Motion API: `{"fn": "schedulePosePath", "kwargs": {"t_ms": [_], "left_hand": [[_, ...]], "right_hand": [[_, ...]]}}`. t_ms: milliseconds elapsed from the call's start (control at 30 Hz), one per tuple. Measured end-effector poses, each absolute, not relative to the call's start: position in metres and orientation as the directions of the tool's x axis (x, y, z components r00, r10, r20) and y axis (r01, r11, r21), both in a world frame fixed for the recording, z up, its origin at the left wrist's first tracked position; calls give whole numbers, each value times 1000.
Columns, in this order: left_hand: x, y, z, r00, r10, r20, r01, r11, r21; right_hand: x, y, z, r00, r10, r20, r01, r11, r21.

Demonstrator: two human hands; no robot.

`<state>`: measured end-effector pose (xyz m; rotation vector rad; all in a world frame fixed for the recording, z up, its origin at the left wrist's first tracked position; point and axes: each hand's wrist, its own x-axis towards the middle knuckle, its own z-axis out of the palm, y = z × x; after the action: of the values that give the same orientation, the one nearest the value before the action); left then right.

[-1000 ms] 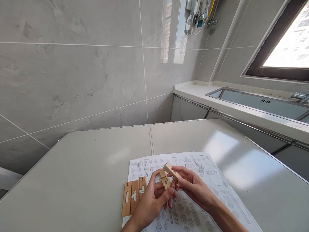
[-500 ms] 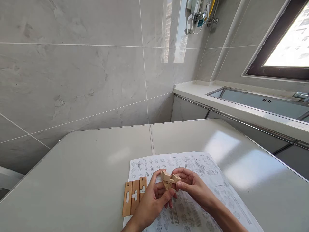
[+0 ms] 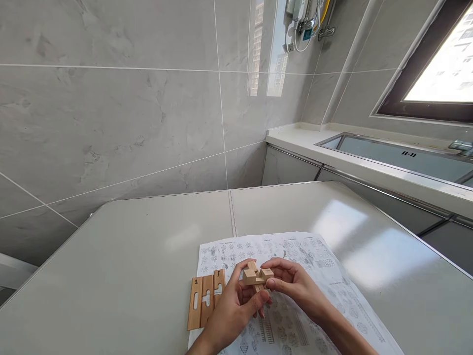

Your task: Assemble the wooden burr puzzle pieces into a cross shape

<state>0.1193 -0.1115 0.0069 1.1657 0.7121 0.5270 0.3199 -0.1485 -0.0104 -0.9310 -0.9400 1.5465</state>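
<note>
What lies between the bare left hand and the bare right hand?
In the head view, a pale, notched wooden block lies crosswise over a second pale wooden block there; the left hand and right hand hold the pair between them.

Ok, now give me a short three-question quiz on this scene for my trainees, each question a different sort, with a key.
1. True or false: the right grip is apart from the notched wooden block.
2. Multiple choice: of the three slotted wooden boards, which one, as seen in the picture, bears the number 3?
a) leftmost
b) middle
c) rightmost
3. Fill in the blank: the large white printed item on the table, below the right grip, is a sheet of ____.

Key:
1. False; its fingers touch one end.
2. c
3. paper
</note>
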Motion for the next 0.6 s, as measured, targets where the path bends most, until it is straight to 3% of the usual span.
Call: {"fn": "schedulePosePath", "kwargs": {"t_ms": [600], "left_hand": [[119,-113,4,671,703,-235,-28,340,940]], "right_hand": [[321,-149,-13,-139,986,-97,-337,-139,-931]]}}
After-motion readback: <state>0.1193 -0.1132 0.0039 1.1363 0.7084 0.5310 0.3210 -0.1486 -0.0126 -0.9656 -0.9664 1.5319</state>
